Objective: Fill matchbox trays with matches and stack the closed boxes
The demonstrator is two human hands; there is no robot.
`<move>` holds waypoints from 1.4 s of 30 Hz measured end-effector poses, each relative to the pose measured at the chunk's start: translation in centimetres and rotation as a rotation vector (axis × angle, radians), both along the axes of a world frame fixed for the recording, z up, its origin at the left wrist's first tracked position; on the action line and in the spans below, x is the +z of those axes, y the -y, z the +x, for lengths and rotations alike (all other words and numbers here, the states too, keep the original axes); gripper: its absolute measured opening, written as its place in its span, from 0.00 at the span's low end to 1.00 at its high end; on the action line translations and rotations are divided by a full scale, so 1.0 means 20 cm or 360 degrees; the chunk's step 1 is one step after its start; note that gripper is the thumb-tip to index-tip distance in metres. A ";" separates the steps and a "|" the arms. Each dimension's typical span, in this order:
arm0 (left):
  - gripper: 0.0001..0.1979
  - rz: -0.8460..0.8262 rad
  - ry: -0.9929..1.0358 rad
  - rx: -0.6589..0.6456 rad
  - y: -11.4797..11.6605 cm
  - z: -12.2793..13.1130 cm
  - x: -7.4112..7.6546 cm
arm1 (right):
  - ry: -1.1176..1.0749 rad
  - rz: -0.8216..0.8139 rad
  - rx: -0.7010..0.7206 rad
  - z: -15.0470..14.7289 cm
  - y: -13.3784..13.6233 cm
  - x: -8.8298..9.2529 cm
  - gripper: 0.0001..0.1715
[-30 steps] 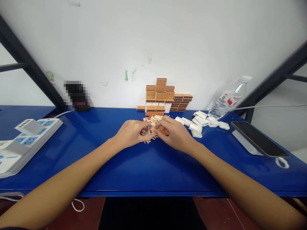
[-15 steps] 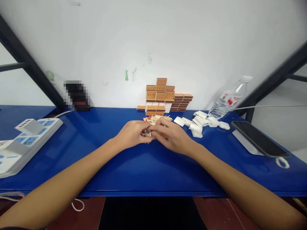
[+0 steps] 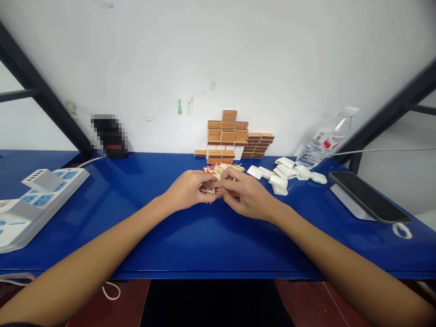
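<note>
My left hand (image 3: pixel 191 188) curls its fingers and thumb around a small white matchbox tray (image 3: pixel 214 191), which shows only as a pale edge with match ends beside it. Meeting it from the other side, my right hand (image 3: pixel 248 191) is closed, and a bit of orange matchbox sleeve (image 3: pixel 235 193) shows beneath its fingers. The fingertips of both hands touch or nearly touch, so most of the tray and sleeve is hidden. Right behind the hands lies a heap of red-headed matches (image 3: pixel 220 169).
Orange matchboxes (image 3: pixel 229 136) stand stacked against the wall, brown-sided ones (image 3: pixel 258 145) beside them. White trays (image 3: pixel 279 181) lie piled to the right, near a water bottle (image 3: pixel 322 141) and a phone (image 3: pixel 369 196). A power strip (image 3: pixel 51 209) lies on the left of the blue table (image 3: pixel 218 245).
My right fingers have shifted slightly, and the orange sleeve under them shows a little more. The left thumb reaches slightly farther right. The other things have stayed put.
</note>
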State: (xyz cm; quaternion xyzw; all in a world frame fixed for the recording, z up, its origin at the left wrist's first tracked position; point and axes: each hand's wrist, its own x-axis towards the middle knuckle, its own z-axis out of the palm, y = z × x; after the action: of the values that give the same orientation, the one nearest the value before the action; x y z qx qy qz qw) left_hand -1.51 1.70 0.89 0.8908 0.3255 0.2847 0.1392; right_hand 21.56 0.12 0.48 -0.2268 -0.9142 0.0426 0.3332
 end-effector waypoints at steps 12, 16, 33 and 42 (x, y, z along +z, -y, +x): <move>0.06 -0.0079 0.0020 0.0005 0.00 0.00 0.01 | -0.0027 -0.0028 0.0013 -0.01 0.01 0.00 0.15; 0.07 -0.0060 0.0016 0.0009 0.00 0.00 0.01 | 0.0006 -0.0038 -0.0048 0.00 0.00 -0.01 0.15; 0.13 -0.0216 0.0148 -0.0037 -0.01 -0.01 0.00 | 0.0005 -0.0058 -0.0074 0.03 -0.02 0.02 0.12; 0.19 -0.0305 0.0391 0.0262 -0.05 -0.01 0.01 | -0.0140 -0.0060 -0.0483 0.22 -0.14 0.15 0.11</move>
State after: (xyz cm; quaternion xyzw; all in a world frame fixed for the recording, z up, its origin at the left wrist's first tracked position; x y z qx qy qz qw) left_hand -1.81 2.66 1.00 0.8023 0.4037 0.3695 0.2383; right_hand 25.91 2.83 3.43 -0.3664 -0.8530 0.0189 0.3711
